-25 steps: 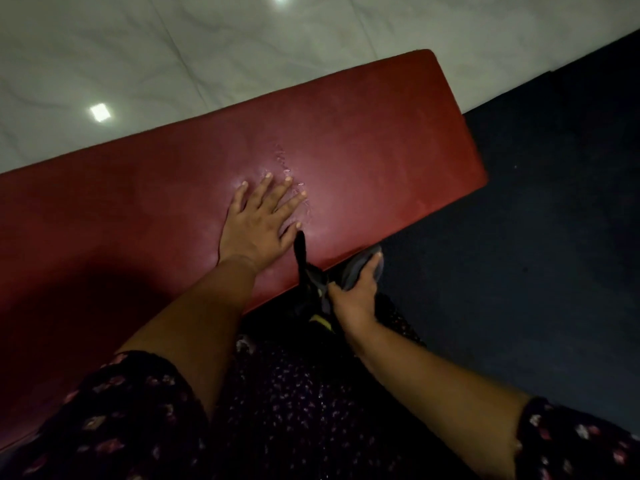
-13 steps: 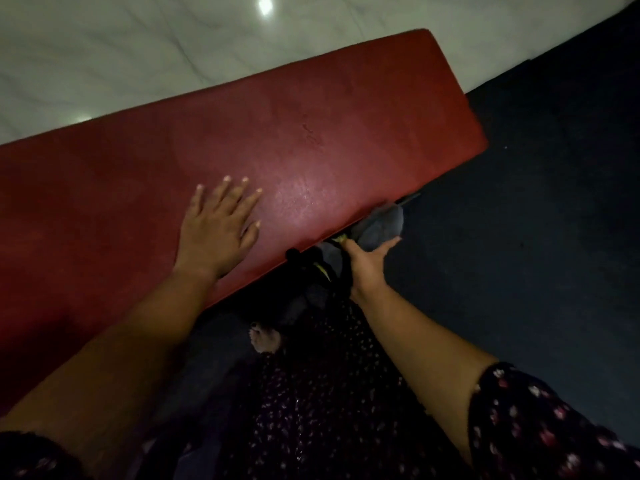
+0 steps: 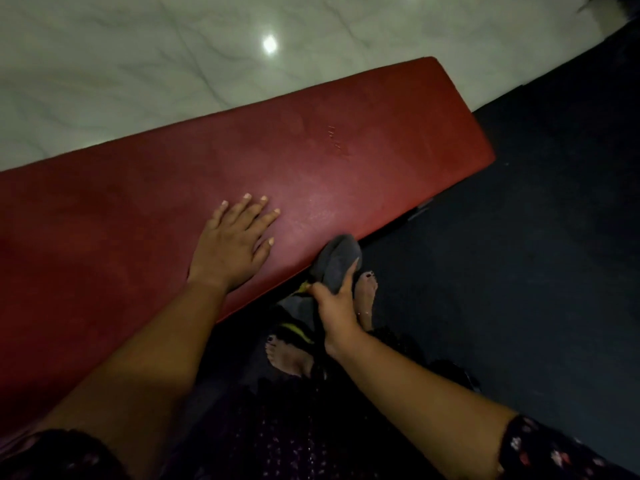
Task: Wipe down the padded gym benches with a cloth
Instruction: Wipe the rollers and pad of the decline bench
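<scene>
On the bench (image 3: 138,209) top, close to its front edge: left hand (image 3: 232,244) flat, palm down, fingers straight and slightly spread, holding nothing. Its forearm runs back over the front edge to a dark floral sleeve (image 3: 52,455).

Bench is red and padded and lies diagonally, right end farthest away. Small scuff marks (image 3: 334,140) sit on the top, beyond the left hand toward the right end.

Cloth (image 3: 337,261): grey, bunched, pressed against the bench's front edge just right of the left hand. A dark strip with yellow trim hangs from it below the edge.

Right hand (image 3: 334,306) grips the cloth from below, fingers and thumb curled round it.

Two bare feet stand by the front edge: left foot (image 3: 287,356) below the cloth, right foot (image 3: 367,296) just right of the right hand and partly hidden by it.

Pale marble floor (image 3: 138,64) lies behind the bench, with one bright light reflection (image 3: 269,44) on it. Dark mat (image 3: 519,254) covers the ground in front of the bench and past its right end.
</scene>
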Tool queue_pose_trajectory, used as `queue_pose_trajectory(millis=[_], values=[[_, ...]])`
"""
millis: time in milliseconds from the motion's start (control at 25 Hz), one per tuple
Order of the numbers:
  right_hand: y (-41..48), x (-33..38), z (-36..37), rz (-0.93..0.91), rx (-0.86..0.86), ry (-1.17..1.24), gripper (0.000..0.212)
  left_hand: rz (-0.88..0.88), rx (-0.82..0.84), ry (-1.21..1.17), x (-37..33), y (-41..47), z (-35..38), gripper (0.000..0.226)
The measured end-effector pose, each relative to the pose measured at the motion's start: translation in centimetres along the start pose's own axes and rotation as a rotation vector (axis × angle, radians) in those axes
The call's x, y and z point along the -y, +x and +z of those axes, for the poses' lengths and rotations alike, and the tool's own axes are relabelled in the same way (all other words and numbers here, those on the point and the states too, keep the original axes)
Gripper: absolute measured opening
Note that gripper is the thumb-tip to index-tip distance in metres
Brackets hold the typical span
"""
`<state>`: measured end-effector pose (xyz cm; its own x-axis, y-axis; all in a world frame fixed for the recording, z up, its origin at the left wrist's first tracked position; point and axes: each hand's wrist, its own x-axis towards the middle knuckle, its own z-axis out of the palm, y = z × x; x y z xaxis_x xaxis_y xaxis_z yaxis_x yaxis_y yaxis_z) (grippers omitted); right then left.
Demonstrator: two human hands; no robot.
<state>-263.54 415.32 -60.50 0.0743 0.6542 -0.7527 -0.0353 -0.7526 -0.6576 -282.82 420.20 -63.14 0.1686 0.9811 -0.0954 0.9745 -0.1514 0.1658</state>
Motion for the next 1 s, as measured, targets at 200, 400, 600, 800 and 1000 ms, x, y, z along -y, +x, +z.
queue_pose_trajectory(millis=[200, 400, 600, 800, 1000], values=[[6.1, -0.1, -4.5, -0.048, -0.150, -0.150, 0.093, 0.007, 0.010, 0.000, 0.1, 0.0, 0.2, 0.056], [3.7, -0.2, -2.0, -0.026, -0.146, -0.154, 0.093, -0.012, -0.025, -0.006, 0.0, -0.2, 0.1, 0.054], [0.2, -1.0, -0.1, -0.117, -0.024, -0.285, 0.093, -0.028, -0.048, -0.020, -0.1, -0.5, -0.2, 0.052], [3.7, 0.5, -2.6, -0.093, -0.207, -0.287, 0.095, -0.058, -0.035, -0.040, -0.2, -1.0, 0.0, 0.053], [-2.5, -3.2, 2.0, -0.123, 0.096, -0.358, 0.103, -0.086, -0.040, -0.023, 0.4, -2.7, -0.1, 0.052]])
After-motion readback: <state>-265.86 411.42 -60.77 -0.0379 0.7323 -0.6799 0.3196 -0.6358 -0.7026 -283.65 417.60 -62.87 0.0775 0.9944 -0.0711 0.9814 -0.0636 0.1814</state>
